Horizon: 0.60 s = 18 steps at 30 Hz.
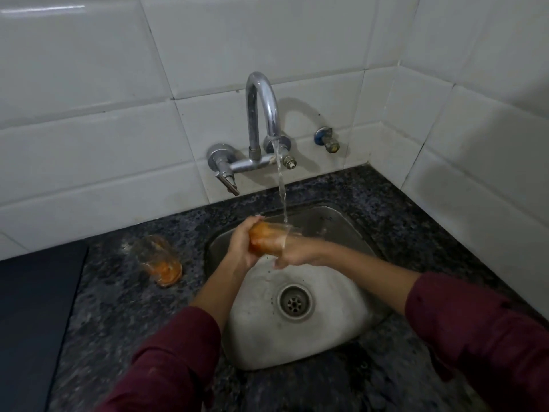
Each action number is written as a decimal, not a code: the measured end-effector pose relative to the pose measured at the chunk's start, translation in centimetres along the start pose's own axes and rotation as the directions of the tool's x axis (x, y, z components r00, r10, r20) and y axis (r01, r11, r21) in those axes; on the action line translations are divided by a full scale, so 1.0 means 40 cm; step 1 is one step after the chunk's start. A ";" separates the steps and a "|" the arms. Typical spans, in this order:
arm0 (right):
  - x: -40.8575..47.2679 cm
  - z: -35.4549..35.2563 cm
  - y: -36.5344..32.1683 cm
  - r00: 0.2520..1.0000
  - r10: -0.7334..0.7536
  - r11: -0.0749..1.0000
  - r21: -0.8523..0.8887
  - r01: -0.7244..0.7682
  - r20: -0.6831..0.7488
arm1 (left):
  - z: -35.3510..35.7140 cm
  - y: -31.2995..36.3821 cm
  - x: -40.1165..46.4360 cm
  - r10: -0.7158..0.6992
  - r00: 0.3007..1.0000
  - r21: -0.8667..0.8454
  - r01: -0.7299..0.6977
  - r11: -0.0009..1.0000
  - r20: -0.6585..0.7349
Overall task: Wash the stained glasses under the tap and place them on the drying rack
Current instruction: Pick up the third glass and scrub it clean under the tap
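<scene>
Water runs from the chrome tap into the steel sink. Over the sink my left hand grips an orange-stained glass lying on its side, its open end to the right under the stream. The fingers of my right hand reach into the glass's mouth, so their pose is hidden. A second orange-stained glass stands on the dark granite counter left of the sink. No drying rack is in view.
A dark flat surface covers the counter's left end. A small blue-handled valve sticks out of the white tiled wall right of the tap. The tap's lever hangs at its left. The drain sits in the basin's middle.
</scene>
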State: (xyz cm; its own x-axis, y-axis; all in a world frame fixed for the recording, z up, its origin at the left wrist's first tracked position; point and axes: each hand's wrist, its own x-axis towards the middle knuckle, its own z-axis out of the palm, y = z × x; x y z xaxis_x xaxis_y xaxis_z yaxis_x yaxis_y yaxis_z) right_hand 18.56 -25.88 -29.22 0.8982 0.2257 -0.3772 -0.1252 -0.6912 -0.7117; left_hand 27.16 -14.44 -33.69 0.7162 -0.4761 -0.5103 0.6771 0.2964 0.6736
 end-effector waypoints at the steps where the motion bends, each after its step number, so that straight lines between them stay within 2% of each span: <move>1: 0.002 0.007 0.008 0.997 -0.044 0.990 -0.137 0.034 -0.068 | -0.001 -0.005 -0.007 -0.039 0.999 -0.035 0.038 0.999 -0.018; 2: -0.004 0.010 0.008 0.983 -0.095 0.977 -0.205 0.061 -0.159 | -0.007 -0.012 -0.010 -0.088 0.995 -0.073 0.085 0.994 -0.042; 4: -0.011 0.011 0.019 0.934 -0.117 0.990 -0.119 0.081 -0.338 | -0.021 -0.024 -0.026 -0.193 0.978 -0.115 0.183 0.976 -0.078; 6: -0.012 0.007 0.033 0.907 -0.078 0.996 0.005 0.089 -0.414 | -0.035 -0.040 -0.036 -0.240 0.961 0.037 0.247 0.968 -0.140; 8: -0.010 0.006 0.045 0.929 -0.024 0.990 0.123 0.075 -0.370 | -0.048 -0.055 -0.045 -0.224 0.957 0.310 0.273 0.911 -0.187; 10: -0.016 0.001 0.058 0.955 0.027 0.936 0.342 0.079 -0.295 | -0.064 -0.057 -0.051 -0.264 0.956 0.464 0.292 0.836 -0.127; 11: -0.015 0.000 0.071 0.968 0.062 0.870 0.489 0.066 -0.241 | -0.069 -0.053 -0.057 -0.325 0.943 0.489 0.315 0.813 -0.067; 13: -0.016 0.008 0.092 0.986 0.110 0.684 0.729 0.015 -0.123 | -0.077 -0.047 -0.070 -0.488 0.870 0.485 0.401 0.777 0.064; 16: -0.019 0.036 0.108 0.994 0.109 0.537 0.842 -0.051 -0.009 | -0.088 -0.055 -0.081 -0.617 0.751 0.481 0.462 0.745 0.235; 18: -0.023 0.062 0.113 0.994 0.106 0.470 0.879 -0.082 0.036 | -0.095 -0.064 -0.087 -0.634 0.729 0.483 0.471 0.738 0.257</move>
State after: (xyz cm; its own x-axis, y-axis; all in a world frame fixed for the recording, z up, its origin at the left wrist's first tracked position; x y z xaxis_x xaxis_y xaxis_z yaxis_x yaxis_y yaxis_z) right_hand 16.12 -27.50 -33.55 0.8642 0.1760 -0.4713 -0.5026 0.2597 -0.8246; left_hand 23.58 -10.41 -35.69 0.0496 -0.7480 -0.6619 0.7555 -0.4054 0.5147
